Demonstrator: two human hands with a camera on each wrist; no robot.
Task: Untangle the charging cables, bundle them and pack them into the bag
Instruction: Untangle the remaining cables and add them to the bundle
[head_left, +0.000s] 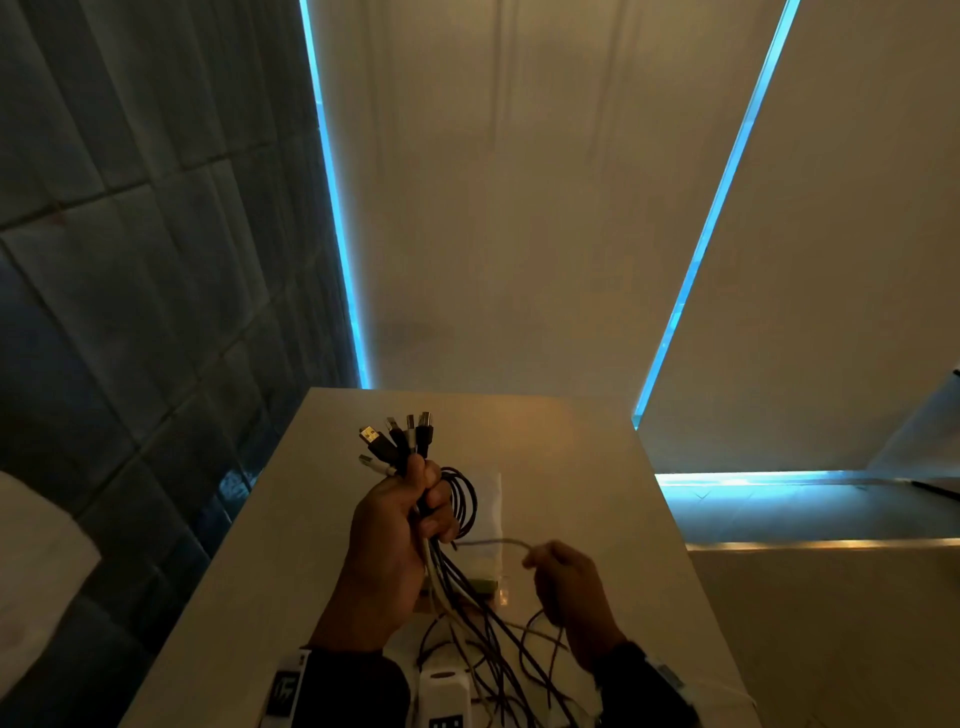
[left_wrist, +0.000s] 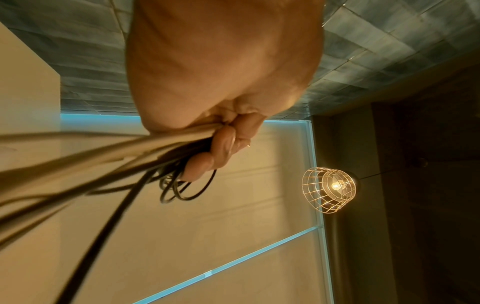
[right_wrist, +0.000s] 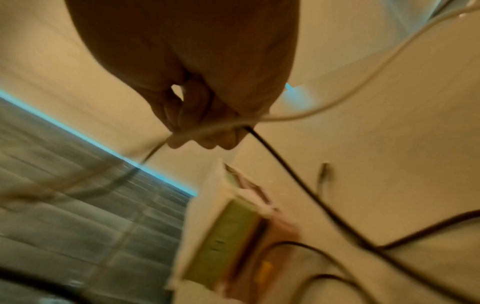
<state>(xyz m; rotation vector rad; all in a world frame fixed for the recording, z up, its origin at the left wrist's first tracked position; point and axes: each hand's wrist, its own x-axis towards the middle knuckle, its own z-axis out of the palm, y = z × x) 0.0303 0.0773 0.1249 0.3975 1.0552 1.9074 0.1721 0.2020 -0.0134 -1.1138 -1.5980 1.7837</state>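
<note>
My left hand (head_left: 400, 525) is raised above the table and grips a bunch of black and white charging cables (head_left: 457, 587), their USB plugs (head_left: 397, 441) fanning out above the fist. A black loop (head_left: 465, 499) hangs beside the fingers. In the left wrist view the curled fingers (left_wrist: 223, 148) clamp the cables (left_wrist: 103, 156). To the right and lower, my right hand (head_left: 566, 587) pinches a thin white cable (head_left: 493, 542) and a black one; the right wrist view shows both cables (right_wrist: 213, 127) under its fingertips. The loose ends trail down onto the table.
The pale table (head_left: 597, 457) stands against a wall with blue light strips. A clear plastic bag (head_left: 488, 525) with a greenish card lies flat under the hands, seen as a blurred bag (right_wrist: 233, 226) in the right wrist view. A caged lamp (left_wrist: 330, 191) glows.
</note>
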